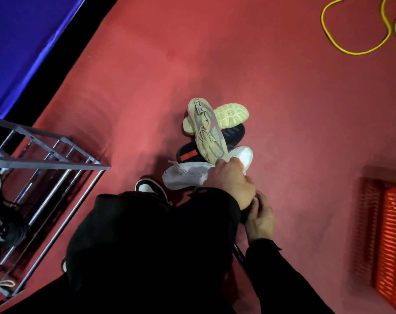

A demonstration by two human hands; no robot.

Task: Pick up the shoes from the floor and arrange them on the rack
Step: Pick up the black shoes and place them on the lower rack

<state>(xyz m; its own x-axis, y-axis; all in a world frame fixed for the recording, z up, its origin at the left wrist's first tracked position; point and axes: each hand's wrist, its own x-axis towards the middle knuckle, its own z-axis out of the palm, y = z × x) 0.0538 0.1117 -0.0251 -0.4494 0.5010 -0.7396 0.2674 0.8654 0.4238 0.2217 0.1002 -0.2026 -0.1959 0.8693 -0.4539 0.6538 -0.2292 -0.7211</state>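
A pile of shoes lies on the red carpet. A beige mesh sneaker sits on top, and its partner lies sole up behind it. Under them are a black slipper with a red patch and a white sneaker. My left hand is closed over the middle of the white sneaker, its fingertips at the beige sneaker's toe. My right hand is just below the left wrist, fingers curled on something dark that I cannot make out. The grey metal rack stands at the left.
Dark shoes sit on the rack's lower tier. My own black-and-white shoe stands beside the pile. An orange plastic basket is at the right, a yellow cable loops at the top right, and a blue wall runs behind the rack.
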